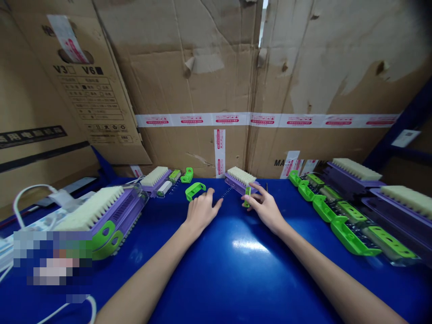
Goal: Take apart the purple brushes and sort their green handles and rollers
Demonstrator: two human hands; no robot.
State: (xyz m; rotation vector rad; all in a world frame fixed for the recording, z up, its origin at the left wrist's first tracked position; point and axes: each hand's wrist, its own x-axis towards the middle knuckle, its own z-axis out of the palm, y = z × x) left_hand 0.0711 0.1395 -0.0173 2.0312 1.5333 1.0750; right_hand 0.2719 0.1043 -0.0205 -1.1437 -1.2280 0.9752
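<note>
My left hand (202, 208) rests low over the blue table, thumb apart from its fingers, with nothing visible in it. Just beyond its knuckles lies a bright green curved end piece (195, 191). Between thumb and fingers, my right hand (267, 206) pinches a small green-faced part (248, 196). Behind that hand sits a purple block with cream bristles (241, 174), partly covered by the fingers. A thin row of small shiny pieces (227, 192) lies between my hands; I cannot tell their kind.
Left stand more purple bristle blocks (153, 176), a second green end piece (186, 175) and white cables (25, 193). On the right, several green end pieces (324, 208) line up beside clear-and-green parts (353, 210) and bristle blocks (354, 169). Cardboard (195, 85) walls the back.
</note>
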